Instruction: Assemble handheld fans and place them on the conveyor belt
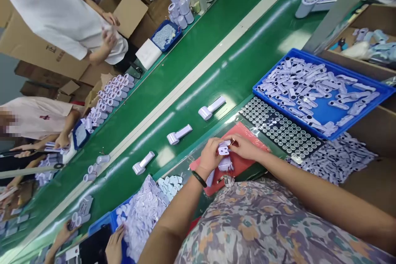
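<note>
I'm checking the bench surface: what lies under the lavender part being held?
A red mat lies under the lavender part, which the left hand and right hand hold. The hands and a second pale piece hide the mat's middle.

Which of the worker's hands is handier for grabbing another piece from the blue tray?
Probably the right hand: the blue tray lies on its side, just beyond the black tray. Both hands hold the lavender part, but the left hand would have to cross over.

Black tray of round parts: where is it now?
In the head view the black tray lies right of centre, just past the right hand, between the red mat and the blue bin of lilac pieces.
</note>
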`<state>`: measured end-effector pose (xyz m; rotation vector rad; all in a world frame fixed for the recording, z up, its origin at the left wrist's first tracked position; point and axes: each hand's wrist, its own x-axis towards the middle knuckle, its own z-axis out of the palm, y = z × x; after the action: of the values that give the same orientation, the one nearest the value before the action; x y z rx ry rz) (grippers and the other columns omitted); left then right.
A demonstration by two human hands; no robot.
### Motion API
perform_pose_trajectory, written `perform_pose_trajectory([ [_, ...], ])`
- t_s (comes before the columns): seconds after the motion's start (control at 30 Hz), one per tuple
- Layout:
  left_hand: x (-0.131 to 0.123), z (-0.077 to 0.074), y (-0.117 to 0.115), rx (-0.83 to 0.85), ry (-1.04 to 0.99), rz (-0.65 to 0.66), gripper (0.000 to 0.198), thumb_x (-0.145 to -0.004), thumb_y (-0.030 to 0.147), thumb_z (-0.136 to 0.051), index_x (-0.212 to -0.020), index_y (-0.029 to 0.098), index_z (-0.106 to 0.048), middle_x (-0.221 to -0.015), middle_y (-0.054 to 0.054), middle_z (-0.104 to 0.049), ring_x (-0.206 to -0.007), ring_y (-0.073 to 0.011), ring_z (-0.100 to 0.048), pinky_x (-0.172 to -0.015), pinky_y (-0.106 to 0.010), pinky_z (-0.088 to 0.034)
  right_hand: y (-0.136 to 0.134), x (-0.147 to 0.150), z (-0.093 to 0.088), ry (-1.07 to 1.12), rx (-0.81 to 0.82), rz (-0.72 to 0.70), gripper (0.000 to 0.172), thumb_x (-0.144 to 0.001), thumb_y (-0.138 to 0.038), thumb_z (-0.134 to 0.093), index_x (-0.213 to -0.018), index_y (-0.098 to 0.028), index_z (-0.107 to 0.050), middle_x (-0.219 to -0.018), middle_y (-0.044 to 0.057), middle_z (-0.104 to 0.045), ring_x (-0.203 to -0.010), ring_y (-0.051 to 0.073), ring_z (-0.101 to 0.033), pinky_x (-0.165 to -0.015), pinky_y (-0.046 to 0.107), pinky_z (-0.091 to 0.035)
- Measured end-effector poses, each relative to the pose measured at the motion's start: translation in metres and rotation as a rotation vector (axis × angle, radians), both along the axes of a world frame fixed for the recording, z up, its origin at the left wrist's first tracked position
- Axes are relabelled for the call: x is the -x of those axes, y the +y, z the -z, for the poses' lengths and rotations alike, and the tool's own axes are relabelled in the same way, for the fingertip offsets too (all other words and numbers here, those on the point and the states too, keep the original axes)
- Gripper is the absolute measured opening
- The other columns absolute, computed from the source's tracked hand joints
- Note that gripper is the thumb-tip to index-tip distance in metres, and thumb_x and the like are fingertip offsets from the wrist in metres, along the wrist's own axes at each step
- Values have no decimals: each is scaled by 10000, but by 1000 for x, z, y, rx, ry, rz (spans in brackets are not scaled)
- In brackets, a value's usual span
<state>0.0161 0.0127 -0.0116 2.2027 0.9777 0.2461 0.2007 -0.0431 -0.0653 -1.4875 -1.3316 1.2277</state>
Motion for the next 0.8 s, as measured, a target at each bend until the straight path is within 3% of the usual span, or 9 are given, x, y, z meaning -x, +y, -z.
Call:
perform_pose_trajectory([
  [0.2,-4,4,-1,6,68,-24,373,-829,199,-678,-1188,266,-603,-1194,-29,-608,-1126,-183,-558,-954,-308,-490,-3,0,5,45,7,9,367,-811,-186,-606,-1177,-206,-612,-1189,95,-620,-1130,245,-574,-1019,452,-457],
  [0.37,-6,8,0,46,31,-46,435,-787,220,-731,-1202,232,-600,-1162,-46,-637,-1112,-203,-562,-968,-336,-478,-5,0,8,138,52,62,382,-787,-218,-588,-1169,-216,-611,-1206,89,-617,-1131,235,-586,-1034,440,-461],
  [0.53,3,7,1,113,-33,-186,487,-703,161,-780,-1158,236,-624,-1121,-31,-655,-1051,-205,-595,-942,-347,-489,-5,-2,2,246,113,65,439,-797,-327,-595,-1230,-253,-569,-1271,72,-604,-1134,226,-595,-1022,424,-483],
  [0.63,37,-3,-3,80,-82,-358,545,-650,163,-827,-1152,228,-623,-1137,-37,-652,-1068,-211,-599,-963,-358,-485,-5,0,2,251,126,105,473,-801,-404,-589,-1251,-261,-554,-1326,77,-574,-1125,233,-603,-1005,429,-500],
  [0.8,130,-11,-38,18,-36,-777,529,-624,136,-832,-1112,210,-642,-1129,-68,-657,-1055,-225,-620,-974,-401,-491,-8,6,20,114,175,35,448,-775,-427,-589,-1180,-234,-594,-1240,99,-635,-1092,268,-619,-1015,476,-482],
])
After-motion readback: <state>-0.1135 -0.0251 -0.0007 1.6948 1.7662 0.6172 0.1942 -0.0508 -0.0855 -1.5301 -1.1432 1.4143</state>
